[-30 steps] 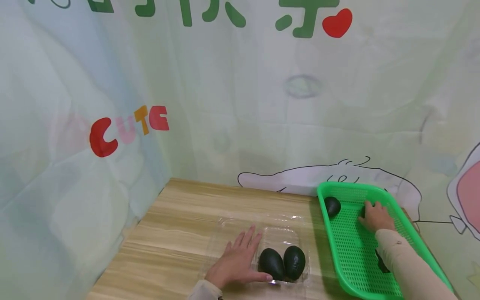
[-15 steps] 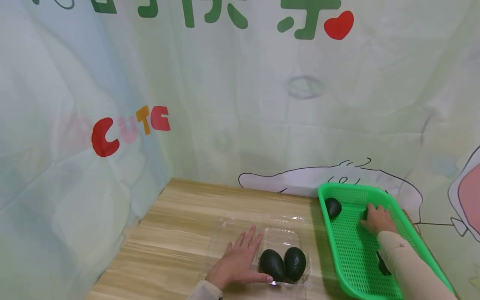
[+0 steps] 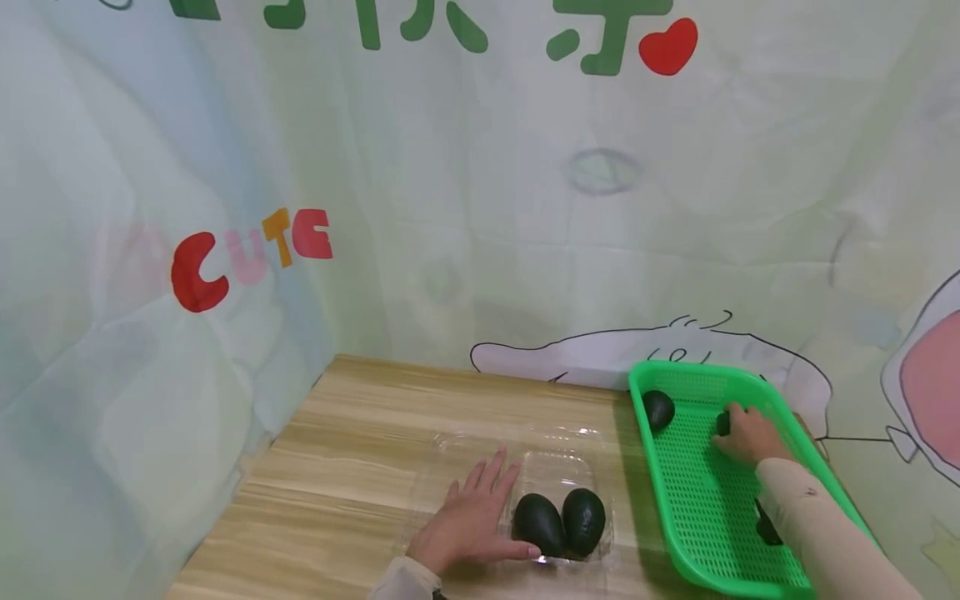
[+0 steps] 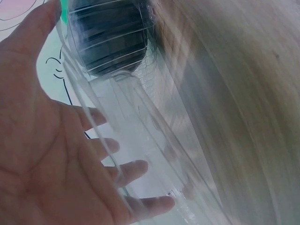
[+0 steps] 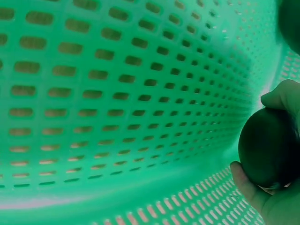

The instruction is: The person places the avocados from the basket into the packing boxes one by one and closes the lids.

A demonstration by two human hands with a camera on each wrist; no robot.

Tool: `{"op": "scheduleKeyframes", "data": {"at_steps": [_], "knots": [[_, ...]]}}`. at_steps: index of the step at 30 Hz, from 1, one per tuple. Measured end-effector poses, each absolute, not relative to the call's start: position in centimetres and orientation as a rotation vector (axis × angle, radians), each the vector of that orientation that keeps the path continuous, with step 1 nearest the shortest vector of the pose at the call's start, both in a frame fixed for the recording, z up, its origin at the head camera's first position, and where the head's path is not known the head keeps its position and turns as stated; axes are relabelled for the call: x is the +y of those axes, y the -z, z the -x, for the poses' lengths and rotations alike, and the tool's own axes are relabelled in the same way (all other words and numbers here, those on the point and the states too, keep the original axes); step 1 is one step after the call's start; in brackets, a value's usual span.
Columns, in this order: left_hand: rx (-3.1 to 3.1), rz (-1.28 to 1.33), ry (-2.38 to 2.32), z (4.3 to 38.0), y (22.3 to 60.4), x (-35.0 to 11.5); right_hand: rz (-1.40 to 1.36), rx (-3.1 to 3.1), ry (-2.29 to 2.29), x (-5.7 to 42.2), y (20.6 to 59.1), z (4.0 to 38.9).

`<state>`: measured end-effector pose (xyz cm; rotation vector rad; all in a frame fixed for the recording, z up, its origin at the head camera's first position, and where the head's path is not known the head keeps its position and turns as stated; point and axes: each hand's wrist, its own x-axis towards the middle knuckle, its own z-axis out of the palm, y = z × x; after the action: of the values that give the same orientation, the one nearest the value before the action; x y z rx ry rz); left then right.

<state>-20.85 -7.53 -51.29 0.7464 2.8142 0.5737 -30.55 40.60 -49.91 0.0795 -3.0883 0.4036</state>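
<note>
My left hand (image 3: 468, 521), fingers spread and straight, rests on a clear plastic clamshell box (image 3: 558, 468) on the table. Two dark avocados, one left (image 3: 538, 523) and one right (image 3: 583, 521), lie side by side at the box's near end, just right of my thumb. In the left wrist view, an avocado (image 4: 110, 37) shows through the box's ribbed wall. Reaching into the green basket (image 3: 690, 500), my right hand (image 3: 750, 435) grips another avocado (image 5: 267, 145), thumb and fingers on opposite sides of it. Most of that fruit is hidden by the hand in the head view.
One more avocado (image 3: 658, 411) sits in the basket's far left corner. The basket stands at the right of the wooden table (image 3: 360, 433), against a printed cloth backdrop (image 3: 480, 208). A small black object (image 3: 767, 525) shows under the right sleeve.
More of the avocado at my right hand's fingertips shows in the head view now. The left hand stays on the box. The whole head view has shifted slightly.
</note>
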Motion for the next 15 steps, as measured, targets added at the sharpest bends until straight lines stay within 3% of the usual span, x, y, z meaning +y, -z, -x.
{"op": "scheduleKeyframes", "data": {"at_steps": [15], "knots": [[2.790,-0.751,-0.618,21.0,51.0,-7.5,-0.042,-3.098,-0.527,38.3,45.4,28.4]]}}
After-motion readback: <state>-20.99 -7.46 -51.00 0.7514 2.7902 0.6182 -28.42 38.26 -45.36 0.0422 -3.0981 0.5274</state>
